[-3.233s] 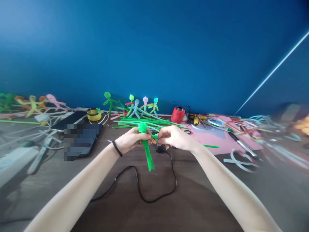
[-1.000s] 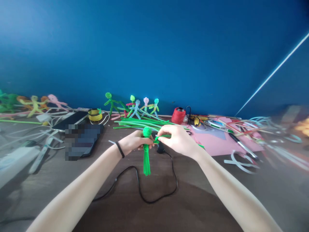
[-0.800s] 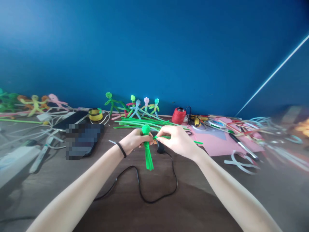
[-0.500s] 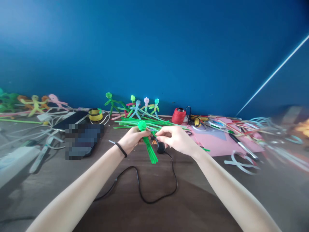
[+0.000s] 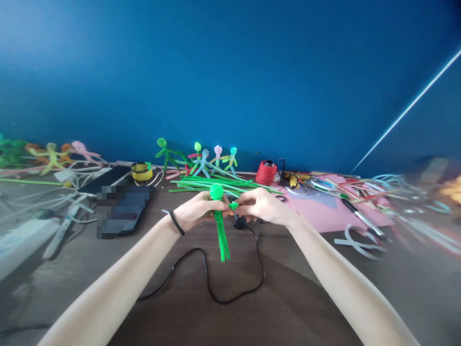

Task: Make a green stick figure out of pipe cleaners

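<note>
I hold a green pipe-cleaner figure [image 5: 220,229] upright above the brown table [image 5: 288,298]. Its coiled round head sticks up above my fingers and its twisted legs hang down. My left hand [image 5: 192,215], with a black band on the wrist, is closed round the figure's body just below the head. My right hand [image 5: 261,205] pinches a short green pipe-cleaner end [image 5: 233,205] that juts out from the figure's right side. The two hands almost touch.
A pile of green pipe cleaners [image 5: 212,183] lies just behind my hands. Finished figures [image 5: 201,157] lean on the blue wall. A phone [image 5: 120,207] lies left, a red thread spool [image 5: 265,171] and pink paper [image 5: 324,206] with tools right. A black cable [image 5: 216,283] loops below.
The figure has swung back from a tilt to hang straight down. My right hand has come closer to the left and now pinches the green end beside the body.
</note>
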`<state>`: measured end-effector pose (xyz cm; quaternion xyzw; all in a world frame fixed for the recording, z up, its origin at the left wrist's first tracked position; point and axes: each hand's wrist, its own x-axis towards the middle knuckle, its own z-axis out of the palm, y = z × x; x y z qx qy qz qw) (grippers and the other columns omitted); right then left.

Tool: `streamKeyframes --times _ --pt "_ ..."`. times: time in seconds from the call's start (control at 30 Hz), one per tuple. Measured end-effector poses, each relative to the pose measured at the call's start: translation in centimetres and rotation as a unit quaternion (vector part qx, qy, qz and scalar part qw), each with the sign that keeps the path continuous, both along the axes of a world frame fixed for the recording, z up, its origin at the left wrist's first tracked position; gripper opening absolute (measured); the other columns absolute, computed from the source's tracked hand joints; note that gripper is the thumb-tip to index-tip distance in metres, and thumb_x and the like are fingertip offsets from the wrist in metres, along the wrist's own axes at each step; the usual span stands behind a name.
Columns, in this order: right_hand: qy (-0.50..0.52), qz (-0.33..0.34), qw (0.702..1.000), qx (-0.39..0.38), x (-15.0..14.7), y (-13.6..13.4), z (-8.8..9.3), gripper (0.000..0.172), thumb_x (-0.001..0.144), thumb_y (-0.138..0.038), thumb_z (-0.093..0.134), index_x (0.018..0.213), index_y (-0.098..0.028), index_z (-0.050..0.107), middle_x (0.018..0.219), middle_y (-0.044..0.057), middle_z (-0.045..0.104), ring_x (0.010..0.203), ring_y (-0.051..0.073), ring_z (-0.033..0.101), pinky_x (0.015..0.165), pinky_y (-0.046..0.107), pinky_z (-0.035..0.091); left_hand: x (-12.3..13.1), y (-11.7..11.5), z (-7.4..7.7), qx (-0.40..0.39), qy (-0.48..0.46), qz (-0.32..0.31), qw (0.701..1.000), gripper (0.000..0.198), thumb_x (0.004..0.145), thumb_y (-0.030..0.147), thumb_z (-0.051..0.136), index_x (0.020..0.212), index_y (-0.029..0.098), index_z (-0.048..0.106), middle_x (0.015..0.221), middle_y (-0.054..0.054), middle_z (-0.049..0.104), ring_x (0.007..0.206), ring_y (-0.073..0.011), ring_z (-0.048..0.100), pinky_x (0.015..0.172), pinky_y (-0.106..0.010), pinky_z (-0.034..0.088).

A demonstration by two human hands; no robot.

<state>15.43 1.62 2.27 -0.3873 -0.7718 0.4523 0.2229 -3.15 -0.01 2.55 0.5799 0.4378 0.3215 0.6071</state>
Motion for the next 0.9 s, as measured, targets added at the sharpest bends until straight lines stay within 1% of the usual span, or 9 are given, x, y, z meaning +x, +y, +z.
streamKeyframes --times 0.07,0.13,0.23,0.3,0.4,0.53,0.63,0.8,0.9 --pt "-0.011 0.014 1.0 0.0 0.1 0.1 -0.1 0.02 0.068 -0.03 0.059 0.076 -0.013 0.063 0.064 0.001 0.06 0.048 0.007 0.049 0.043 0.018 0.037 0.0 -0.1 0.1 -0.012 0.013 -0.037 0.999 0.012 0.061 0.024 0.058 0.067 0.014 0.056 0.057 0.0 0.057 0.053 -0.0093 0.049 0.046 -0.02 0.029" --pt "-0.017 0.025 0.999 0.015 0.2 0.2 -0.2 0.018 0.068 -0.028 0.059 0.078 -0.013 0.064 0.064 0.001 0.06 0.051 0.008 0.05 0.047 0.019 0.039 0.0 -0.2 0.1 -0.021 0.026 -0.065 0.997 0.012 0.06 0.023 0.058 0.067 0.013 0.056 0.057 0.0 0.057 0.052 -0.0092 0.049 0.045 -0.02 0.029" --pt "-0.023 0.032 0.997 0.072 0.2 0.1 -0.2 0.016 0.069 -0.022 0.057 0.08 -0.014 0.065 0.072 0.002 0.063 0.064 0.011 0.054 0.058 0.021 0.042 0.1 -0.1 0.0 -0.02 0.043 -0.09 0.995 0.012 0.061 0.022 0.058 0.066 0.012 0.057 0.056 -0.001 0.056 0.05 -0.0087 0.047 0.043 -0.02 0.026" --pt "-0.029 0.034 0.992 0.115 0.1 -0.1 0.0 0.015 0.07 -0.019 0.057 0.081 -0.015 0.066 0.078 0.002 0.064 0.071 0.012 0.056 0.065 0.023 0.041 0.1 0.0 -0.1 -0.012 0.06 -0.099 0.993 0.013 0.061 0.023 0.057 0.066 0.011 0.059 0.055 -0.001 0.056 0.048 -0.008 0.045 0.042 -0.02 0.025" --pt "-0.048 0.044 0.981 0.181 0.1 -0.5 0.4 0.015 0.073 -0.014 0.054 0.081 -0.017 0.067 0.078 0.001 0.063 0.073 0.012 0.055 0.068 0.022 0.04 0.2 0.1 -0.2 -0.004 0.09 -0.103 0.991 0.014 0.061 0.023 0.057 0.065 0.011 0.061 0.056 -0.001 0.057 0.047 -0.0078 0.044 0.042 -0.02 0.026" --pt "-0.094 0.051 0.954 0.28 -0.2 -0.9 0.8 0.017 0.076 -0.012 0.051 0.079 -0.016 0.067 0.076 0.003 0.062 0.07 0.011 0.054 0.064 0.022 0.039 0.4 0.2 -0.5 0.009 0.106 -0.091 0.99 0.013 0.062 0.022 0.056 0.061 0.01 0.061 0.054 -0.002 0.057 0.044 -0.0075 0.043 0.041 -0.02 0.027" --pt "-0.124 0.034 0.932 0.338 -0.4 -1.1 0.7 0.019 0.079 -0.012 0.048 0.079 -0.016 0.067 0.077 0.004 0.061 0.07 0.012 0.054 0.064 0.023 0.039 0.5 0.2 -0.7 0.023 0.105 -0.06 0.992 0.013 0.061 0.022 0.055 0.06 0.011 0.061 0.053 -0.002 0.058 0.044 -0.0079 0.044 0.039 -0.02 0.027" --pt "-0.16 -0.004 0.906 0.392 -0.5 -1.4 0.2 0.019 0.08 -0.013 0.045 0.08 -0.016 0.064 0.079 0.005 0.059 0.073 0.013 0.054 0.065 0.024 0.038 0.7 0.2 -0.8 0.033 0.108 -0.003 0.994 0.012 0.059 0.022 0.056 0.062 0.011 0.06 0.056 -0.002 0.059 0.048 -0.0086 0.047 0.038 -0.019 0.027" --pt "-0.183 -0.009 0.891 0.416 -0.7 -1.5 0.1 0.019 0.081 -0.014 0.043 0.078 -0.014 0.062 0.078 0.006 0.058 0.073 0.014 0.053 0.064 0.024 0.038 0.8 0.2 -0.9 0.047 0.108 0.023 0.993 0.012 0.06 0.022 0.055 0.061 0.011 0.06 0.055 -0.001 0.058 0.046 -0.0072 0.044 0.038 -0.018 0.027"
